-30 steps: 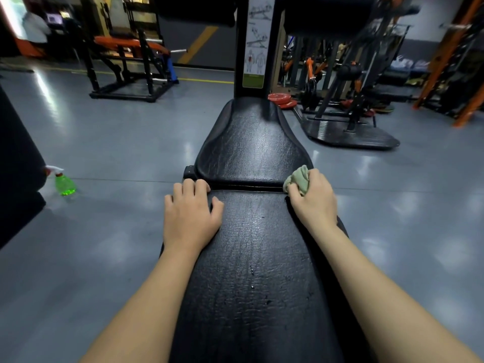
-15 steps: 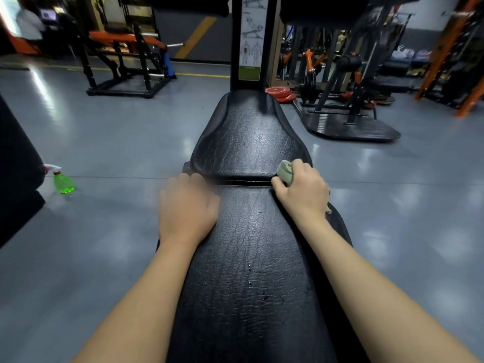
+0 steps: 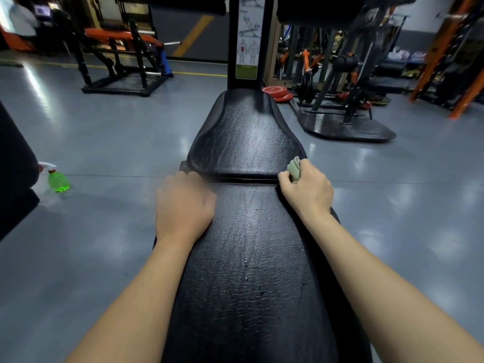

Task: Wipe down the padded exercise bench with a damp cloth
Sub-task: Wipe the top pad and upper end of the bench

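The black padded bench (image 3: 243, 258) runs straight away from me, in two pads with a gap between them. My right hand (image 3: 307, 191) grips a bunched pale green cloth (image 3: 293, 169) at the right end of that gap, pressed against the pad's edge. My left hand (image 3: 183, 205) lies flat, palm down, on the left edge of the near pad, just short of the gap. Its fingers are spread and hold nothing. Wet streaks show on the near pad.
A green spray bottle (image 3: 57, 179) stands on the grey floor to the left. A dark padded object (image 3: 15, 163) is at the far left. An upright post with an exercise chart (image 3: 247, 38) rises behind the bench. Weight machines and red plates (image 3: 277, 93) stand beyond.
My right hand with the cloth slid left along the gap, then back to the right edge. My left hand stayed on the near pad's left edge, blurred now by slight motion.
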Motion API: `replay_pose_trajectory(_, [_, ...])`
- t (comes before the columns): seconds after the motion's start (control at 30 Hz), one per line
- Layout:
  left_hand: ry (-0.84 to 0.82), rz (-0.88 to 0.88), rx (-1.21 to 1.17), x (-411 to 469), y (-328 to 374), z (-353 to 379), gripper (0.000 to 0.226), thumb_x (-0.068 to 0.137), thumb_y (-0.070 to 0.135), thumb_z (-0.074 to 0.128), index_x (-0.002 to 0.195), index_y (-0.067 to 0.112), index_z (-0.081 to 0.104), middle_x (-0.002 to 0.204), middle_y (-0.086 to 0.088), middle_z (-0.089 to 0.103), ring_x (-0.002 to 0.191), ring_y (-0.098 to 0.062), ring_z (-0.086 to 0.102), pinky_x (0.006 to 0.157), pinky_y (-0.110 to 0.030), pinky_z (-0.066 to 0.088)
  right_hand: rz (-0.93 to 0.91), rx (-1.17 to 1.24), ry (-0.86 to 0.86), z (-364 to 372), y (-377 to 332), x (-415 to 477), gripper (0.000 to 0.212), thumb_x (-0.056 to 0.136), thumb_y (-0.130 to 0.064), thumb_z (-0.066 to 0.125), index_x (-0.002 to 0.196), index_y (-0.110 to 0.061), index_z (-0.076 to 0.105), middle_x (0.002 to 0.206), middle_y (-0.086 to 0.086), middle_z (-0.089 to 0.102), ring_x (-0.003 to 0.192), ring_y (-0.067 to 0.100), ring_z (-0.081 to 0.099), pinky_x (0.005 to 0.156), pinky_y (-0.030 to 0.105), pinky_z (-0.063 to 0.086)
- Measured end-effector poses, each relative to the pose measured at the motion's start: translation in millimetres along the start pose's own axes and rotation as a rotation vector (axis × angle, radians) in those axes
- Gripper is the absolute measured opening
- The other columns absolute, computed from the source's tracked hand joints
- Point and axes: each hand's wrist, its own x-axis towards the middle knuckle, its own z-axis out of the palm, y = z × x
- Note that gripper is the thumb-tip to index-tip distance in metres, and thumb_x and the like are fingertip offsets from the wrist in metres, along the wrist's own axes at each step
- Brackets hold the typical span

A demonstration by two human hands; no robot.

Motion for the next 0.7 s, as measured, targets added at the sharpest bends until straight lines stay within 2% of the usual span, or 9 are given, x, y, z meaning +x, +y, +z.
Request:
replay_pose_trajectory(0.07, [0.001, 0.001, 0.003, 0.7, -0.1, -0.3, 0.031, 0.088, 0.041, 0.042, 0.099, 0.016, 0.055, 0.095, -0.006, 0.053, 0.091, -0.030, 0.045, 0.075, -0.046, 0.040, -0.195, 0.047, -0.014, 4.7, 2.0, -1.3, 0.024, 0.083, -0.037, 0.056, 0.078, -0.019, 0.043, 0.080, 0.007, 0.059, 0.080, 0.034, 0.057, 0.063, 0.036, 0.036])
replay_pose_trajectory(0.17, [0.010, -0.011, 0.003, -1.3, 1.3, -0.5, 0.027, 0.086, 0.037, 0.045, 0.098, 0.015, 0.056, 0.094, -0.007, 0.053, 0.090, -0.031, 0.046, 0.074, -0.046, 0.041, -0.451, 0.043, -0.081, 11.6, 8.5, 1.9, 0.018, 0.081, -0.028, 0.061, 0.081, -0.013, 0.052, 0.081, 0.010, 0.057, 0.078, 0.034, 0.056, 0.066, 0.039, 0.046])
replay_pose_trajectory(0.27, [0.041, -0.040, -0.025, -2.7, 5.6, -1.1, 0.023, 0.081, 0.028, 0.045, 0.096, 0.014, 0.057, 0.092, -0.007, 0.055, 0.089, -0.032, 0.048, 0.072, -0.045, 0.040, -0.586, 0.035, -0.164, 14.6, -1.8, 15.1, 0.014, 0.083, -0.012, 0.070, 0.084, -0.006, 0.057, 0.082, 0.013, 0.058, 0.079, 0.037, 0.058, 0.069, 0.041, 0.048])
replay_pose_trajectory(0.37, [0.065, -0.072, -0.042, -3.3, 4.1, -1.8, 0.022, 0.079, 0.023, 0.040, 0.092, 0.013, 0.056, 0.089, -0.008, 0.057, 0.087, -0.034, 0.049, 0.071, -0.046, 0.039, -0.721, 0.075, -0.237, 28.4, -41.6, 15.1, 0.013, 0.083, -0.008, 0.071, 0.083, -0.002, 0.059, 0.082, 0.018, 0.059, 0.077, 0.039, 0.059, 0.070, 0.043, 0.050])
replay_pose_trajectory(0.53, [0.107, -0.167, -0.027, -2.9, 1.0, -1.1, 0.021, 0.080, 0.020, 0.037, 0.086, 0.010, 0.055, 0.085, -0.012, 0.058, 0.082, -0.037, 0.052, 0.067, -0.048, 0.041, -0.717, 0.191, -0.295, 55.5, -99.9, 10.7, 0.018, 0.087, -0.014, 0.070, 0.083, -0.002, 0.058, 0.085, 0.019, 0.058, 0.081, 0.040, 0.058, 0.070, 0.047, 0.049])
replay_pose_trajectory(0.7, [0.113, -0.153, -0.031, -2.2, 0.6, -1.2, 0.019, 0.080, 0.018, 0.038, 0.085, 0.010, 0.054, 0.084, -0.012, 0.058, 0.081, -0.037, 0.052, 0.068, -0.048, 0.042, -0.807, 0.118, -0.321, 43.8, -81.6, 4.9, 0.021, 0.088, -0.025, 0.070, 0.086, -0.007, 0.059, 0.088, 0.011, 0.060, 0.083, 0.036, 0.057, 0.067, 0.045, 0.050])
